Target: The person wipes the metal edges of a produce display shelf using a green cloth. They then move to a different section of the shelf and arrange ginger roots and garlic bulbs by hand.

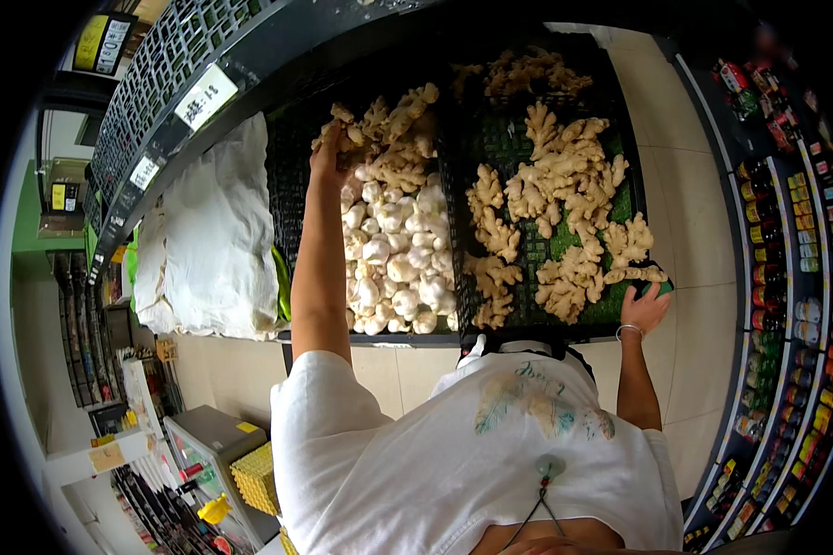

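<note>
My left hand [325, 154] is at the far left corner of the garlic section, its fingers closed around a knobbly piece of ginger root [350, 135]. More ginger [402, 149] lies beside it, on top of the back of a pile of white garlic bulbs [389, 257]. My right hand [645, 310] is at the near right corner of the display, its fingertips by the end of a ginger piece [635, 275] and over a dark green corner; its grip is unclear. Between the hands, a large heap of ginger [562, 173] lies on black crates and green matting.
A white cloth [215, 236] covers produce on the left, with green peppers [281, 284] at its edge. A black mesh shelf [173, 83] with price tags overhangs the left side. Shelves of jars [763, 257] stand across the tiled aisle [694, 222]. A glass-fronted cabinet [215, 444] is at lower left.
</note>
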